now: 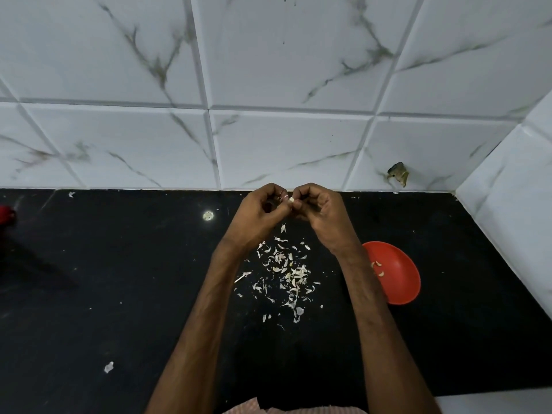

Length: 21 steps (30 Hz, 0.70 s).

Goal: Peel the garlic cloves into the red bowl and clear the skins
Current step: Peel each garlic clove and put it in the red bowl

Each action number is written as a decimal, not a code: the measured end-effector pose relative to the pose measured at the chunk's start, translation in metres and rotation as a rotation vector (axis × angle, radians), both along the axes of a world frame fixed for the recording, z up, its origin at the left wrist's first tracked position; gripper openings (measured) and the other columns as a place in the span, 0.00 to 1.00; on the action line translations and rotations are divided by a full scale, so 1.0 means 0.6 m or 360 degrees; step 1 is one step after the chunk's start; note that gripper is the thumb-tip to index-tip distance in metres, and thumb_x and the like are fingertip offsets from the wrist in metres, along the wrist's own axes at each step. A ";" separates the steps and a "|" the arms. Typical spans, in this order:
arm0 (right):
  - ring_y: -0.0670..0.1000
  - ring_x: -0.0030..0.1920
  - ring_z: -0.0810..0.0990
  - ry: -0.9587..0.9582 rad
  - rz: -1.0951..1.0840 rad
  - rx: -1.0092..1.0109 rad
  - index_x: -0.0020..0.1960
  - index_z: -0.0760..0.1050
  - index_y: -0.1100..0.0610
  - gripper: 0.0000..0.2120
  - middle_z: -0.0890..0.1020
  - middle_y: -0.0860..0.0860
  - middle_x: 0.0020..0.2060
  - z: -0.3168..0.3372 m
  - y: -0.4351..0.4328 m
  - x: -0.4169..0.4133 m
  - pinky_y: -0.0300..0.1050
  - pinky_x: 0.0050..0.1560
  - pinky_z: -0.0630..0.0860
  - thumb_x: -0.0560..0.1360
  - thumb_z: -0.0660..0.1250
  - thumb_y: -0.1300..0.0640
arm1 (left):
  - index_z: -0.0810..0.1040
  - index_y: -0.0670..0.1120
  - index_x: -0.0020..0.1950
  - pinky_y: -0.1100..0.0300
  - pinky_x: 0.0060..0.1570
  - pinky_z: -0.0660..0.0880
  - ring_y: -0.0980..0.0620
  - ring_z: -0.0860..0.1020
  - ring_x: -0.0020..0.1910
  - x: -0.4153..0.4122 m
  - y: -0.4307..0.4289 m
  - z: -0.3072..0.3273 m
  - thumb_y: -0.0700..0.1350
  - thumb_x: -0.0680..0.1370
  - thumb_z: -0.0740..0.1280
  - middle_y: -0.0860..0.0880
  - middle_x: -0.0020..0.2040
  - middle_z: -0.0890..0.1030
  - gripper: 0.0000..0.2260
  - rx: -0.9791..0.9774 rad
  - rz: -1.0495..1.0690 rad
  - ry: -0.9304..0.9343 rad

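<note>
currently: left hand (257, 213), right hand (321, 210), fingers curled, both pinching one garlic clove (291, 199), seemingly half-peeled, near countertop (119, 294) back edge. best peeled above skins (286, 273).

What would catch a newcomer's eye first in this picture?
The left hand and right hand meet at the centre, above the black counter, pinching a small garlic clove. Below them lies a scatter of pale skins; a red bowl holding a few peeled cloves sits at the right.
</note>
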State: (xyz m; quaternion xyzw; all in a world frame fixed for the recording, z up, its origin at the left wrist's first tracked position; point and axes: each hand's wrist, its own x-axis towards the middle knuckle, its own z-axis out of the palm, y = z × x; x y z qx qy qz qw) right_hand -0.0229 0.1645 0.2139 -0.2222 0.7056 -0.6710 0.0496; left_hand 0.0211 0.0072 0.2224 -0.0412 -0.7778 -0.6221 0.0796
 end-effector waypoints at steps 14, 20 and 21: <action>0.49 0.44 0.84 0.0015 -0.0128 -0.0139 0.46 0.79 0.59 0.08 0.84 0.53 0.40 0.003 -0.018 0.011 0.42 0.44 0.82 0.76 0.69 0.71 | 0.74 0.45 0.43 0.61 0.32 0.68 0.58 0.68 0.31 -0.009 0.004 -0.006 0.43 0.79 0.67 0.52 0.32 0.73 0.05 -0.0182 0.0134 0.0191; 0.48 0.41 0.85 -0.0189 -0.0114 -0.0367 0.47 0.78 0.62 0.06 0.85 0.50 0.38 0.008 -0.024 0.017 0.42 0.43 0.84 0.77 0.69 0.71 | 0.72 0.49 0.41 0.69 0.30 0.64 0.61 0.67 0.28 -0.012 0.009 -0.014 0.40 0.80 0.66 0.55 0.31 0.71 0.09 -0.0186 0.0249 0.0216; 0.48 0.41 0.85 -0.0205 -0.0119 -0.0377 0.47 0.78 0.61 0.06 0.85 0.50 0.38 0.008 -0.025 0.018 0.42 0.43 0.84 0.77 0.68 0.71 | 0.72 0.49 0.42 0.69 0.31 0.65 0.61 0.68 0.29 -0.012 0.010 -0.014 0.41 0.80 0.66 0.55 0.32 0.72 0.08 -0.0172 0.0255 0.0218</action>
